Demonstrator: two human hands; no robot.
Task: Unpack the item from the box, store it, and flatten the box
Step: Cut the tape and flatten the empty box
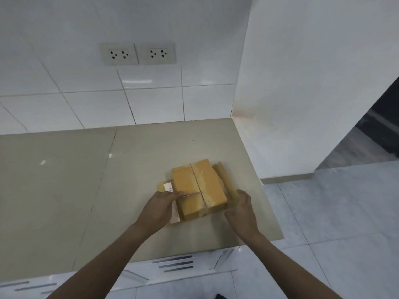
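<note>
**Cutting the tape on the box**

A brown cardboard box (198, 188) is sitting on the beige counter (64, 190), near the counter's right edge. Its top flaps are lying closed, with a line running down the middle where they meet. Shiny tape is covering that line, and some loose tape or wrap (225, 180) is sticking out on the right side of the box. A white label (168, 187) is showing on the left side.

The left hand (158, 209) is pressing against the left front of the box. It is closed around something thin and pale that is pointing across the top of the box (maybe a small knife, but it is too blurry to be sure). The right hand (241, 212) is resting just beside the right front corner, fingers partly curled. I cannot tell if it is gripping the wrap or only touching it.

So the job looks like it is only starting. The box is not open yet, and the thing inside is hidden. Left to do: open the flaps, take the thing out, put it away, then squash the box flat.

Two wall sockets (138, 53) are sitting on the white tiled wall behind the counter.
</note>
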